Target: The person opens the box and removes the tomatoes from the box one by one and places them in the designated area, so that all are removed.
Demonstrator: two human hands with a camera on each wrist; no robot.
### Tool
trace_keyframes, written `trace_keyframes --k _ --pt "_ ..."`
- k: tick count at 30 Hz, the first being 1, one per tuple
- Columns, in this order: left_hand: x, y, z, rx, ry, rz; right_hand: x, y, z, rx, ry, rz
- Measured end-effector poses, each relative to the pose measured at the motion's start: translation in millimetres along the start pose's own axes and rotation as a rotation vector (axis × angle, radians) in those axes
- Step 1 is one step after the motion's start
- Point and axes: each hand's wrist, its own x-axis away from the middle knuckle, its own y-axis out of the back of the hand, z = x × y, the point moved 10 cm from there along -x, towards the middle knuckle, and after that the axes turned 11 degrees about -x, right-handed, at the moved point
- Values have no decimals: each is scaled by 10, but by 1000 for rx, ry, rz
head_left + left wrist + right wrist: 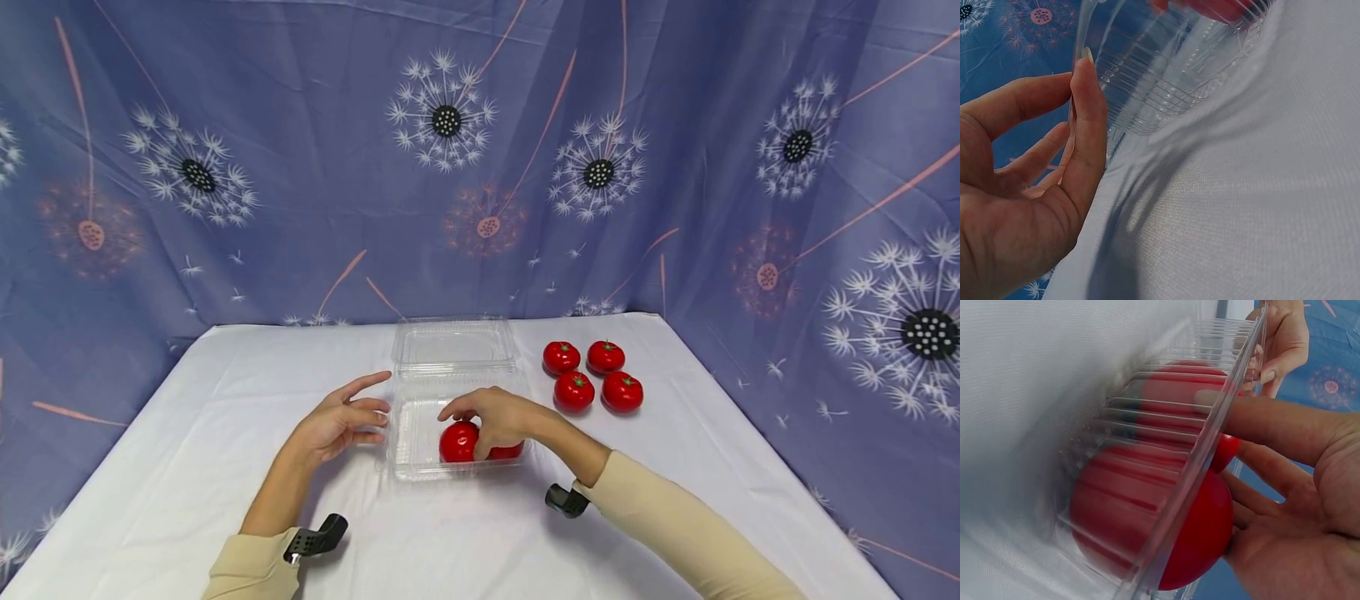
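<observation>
A clear plastic clamshell container [420, 472] lies on the white cloth with its lid [453, 346] folded back. Inside its base are two glossy red tomatoes, side by side near the front wall. My right hand [498, 421] reaches in from above and holds the left tomato [458, 442], thumb on its right side and fingers over it. The right tomato [1204, 531] sits beside that hand, partly hidden by it in the head view. At the container's left rim, my left hand [337, 425] has its fingers spread and fingertips against the edge.
Four red tomatoes with green stems, among them a front one [574, 392], sit grouped on the white tablecloth [675, 492] to the right. A blue dandelion-print curtain [315, 150] hangs behind and beside the table.
</observation>
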Motion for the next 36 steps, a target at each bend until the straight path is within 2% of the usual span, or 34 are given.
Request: trace_keyframes --k 10,17,27,36 --pt "-4 -18 11 8 5 8 -37 -99 -62 46 -37 31" --pt "1 -23 12 10 9 6 -53 -96 -70 75 -24 14" --pt "-1 -25 -2 16 21 -8 -71 8 -46 13 -19 -73" --pt "12 -19 -14 -1 34 -22 -33 223 -36 -125 -10 -199"
